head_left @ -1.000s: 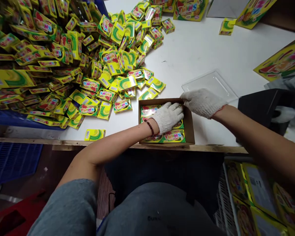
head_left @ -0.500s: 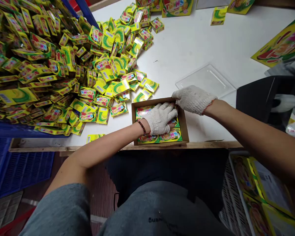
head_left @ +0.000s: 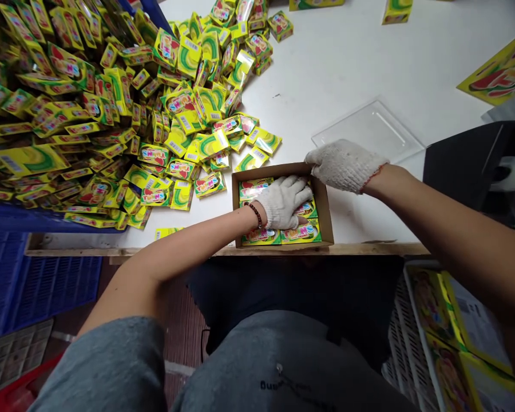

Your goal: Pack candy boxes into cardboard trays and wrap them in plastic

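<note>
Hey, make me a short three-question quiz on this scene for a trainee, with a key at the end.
1. True or false: the left hand lies over small boxes inside the open carton.
2. Which wrist wears the beaded bracelet: (a) right or (b) left?
3. What lies on the white table just beyond the right hand?

Key: 1. True. 2. b. 3. A clear plastic piece.

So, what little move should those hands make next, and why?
I'd probably ease the left hand up off the small boxes: it lies spread over them, hiding whether the middle ones sit level, while the right hand, at the far right corner of the open carton, seems placed to steady it.
</note>
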`<state>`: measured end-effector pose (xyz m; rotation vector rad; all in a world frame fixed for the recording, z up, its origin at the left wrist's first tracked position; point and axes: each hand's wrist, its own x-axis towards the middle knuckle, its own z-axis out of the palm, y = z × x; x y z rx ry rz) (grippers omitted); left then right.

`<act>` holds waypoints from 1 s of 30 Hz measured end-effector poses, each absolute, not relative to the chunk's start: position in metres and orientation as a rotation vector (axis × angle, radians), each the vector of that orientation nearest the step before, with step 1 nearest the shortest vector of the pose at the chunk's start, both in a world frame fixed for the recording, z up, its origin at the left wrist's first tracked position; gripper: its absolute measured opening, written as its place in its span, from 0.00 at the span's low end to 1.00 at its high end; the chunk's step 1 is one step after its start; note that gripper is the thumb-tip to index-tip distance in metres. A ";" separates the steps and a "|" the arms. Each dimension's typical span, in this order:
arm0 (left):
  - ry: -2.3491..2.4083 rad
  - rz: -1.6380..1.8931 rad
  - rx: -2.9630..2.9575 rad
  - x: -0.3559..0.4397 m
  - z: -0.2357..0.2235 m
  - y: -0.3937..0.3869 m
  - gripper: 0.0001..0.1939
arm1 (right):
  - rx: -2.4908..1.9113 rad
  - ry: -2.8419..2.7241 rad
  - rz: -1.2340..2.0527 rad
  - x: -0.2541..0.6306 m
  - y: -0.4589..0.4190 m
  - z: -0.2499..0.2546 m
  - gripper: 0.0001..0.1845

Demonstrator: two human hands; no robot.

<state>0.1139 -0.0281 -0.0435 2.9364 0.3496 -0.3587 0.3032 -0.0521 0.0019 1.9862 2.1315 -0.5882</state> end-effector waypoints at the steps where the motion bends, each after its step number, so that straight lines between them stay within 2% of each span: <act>1: 0.362 -0.360 2.957 0.112 -0.046 -0.031 0.36 | 1.989 2.093 -0.585 0.302 -0.053 0.003 0.25; 5: 0.403 -0.256 2.986 0.103 -0.052 -0.047 0.38 | 1.966 2.058 -0.540 0.300 -0.056 0.005 0.25; 10: 0.506 -0.463 2.875 0.109 -0.040 -0.058 0.42 | 1.954 2.116 -0.483 0.303 -0.056 -0.001 0.25; 13: 0.425 -0.465 2.713 0.112 -0.026 -0.045 0.26 | 1.915 2.070 -0.495 0.303 -0.054 -0.001 0.24; 14: 0.420 -0.367 2.654 0.110 -0.022 -0.036 0.21 | 1.909 2.062 -0.506 0.303 -0.054 -0.001 0.24; 16: 0.554 -0.013 2.587 0.098 -0.015 -0.012 0.16 | 1.913 2.075 -0.506 0.304 -0.054 -0.003 0.24; 19: 1.065 0.453 2.601 0.068 -0.015 0.038 0.16 | 1.928 2.121 -0.454 0.307 -0.056 -0.007 0.25; 23: 1.564 0.088 2.617 0.025 -0.025 0.095 0.29 | 1.897 2.044 -0.464 0.302 -0.056 -0.002 0.25; 26: 1.594 -0.046 2.543 0.005 -0.036 0.112 0.26 | 1.893 1.959 -0.510 0.294 -0.056 0.007 0.27; 30: 1.514 0.509 2.407 -0.009 -0.050 0.107 0.28 | 1.930 1.949 -0.527 0.290 -0.059 0.011 0.26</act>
